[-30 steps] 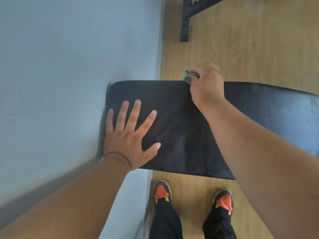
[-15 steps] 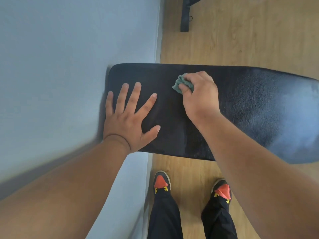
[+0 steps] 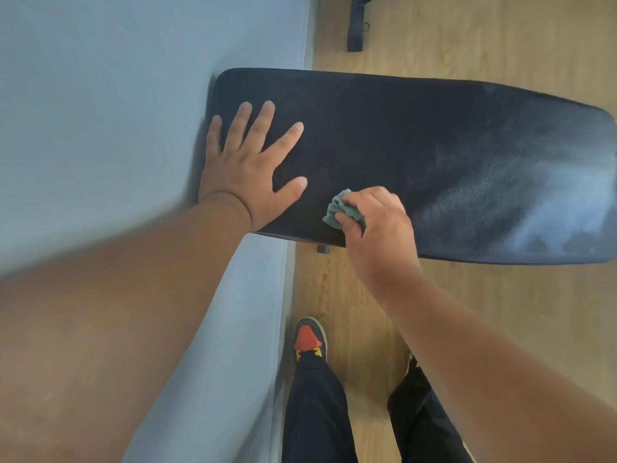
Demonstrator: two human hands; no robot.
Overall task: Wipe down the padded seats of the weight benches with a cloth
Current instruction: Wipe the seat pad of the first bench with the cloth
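**Cloth at the near edge of the bench pad**

The wall fills the left of the view, and the black pad butts up against it, running off to the right over the wood floor. The pad looks firm under a grained, slightly shiny skin, so I'd guess a cloth slides on it easily and it gives only a little under pressure. A pale sheen lies across its right end; whether that is moisture or just light, I cannot tell.

The left hand lies flat on the pad's wall end, fingers spread, gripping nothing, apparently bracing.

The right hand is curled tight around the cloth, pressing it onto the pad close to the near edge, just beside the left thumb. The cloth is small, teal, soft and bunched; most of it is buried in the fist, with a crumpled fold poking out toward the left hand. Being so limp, it is best held wadded like this.
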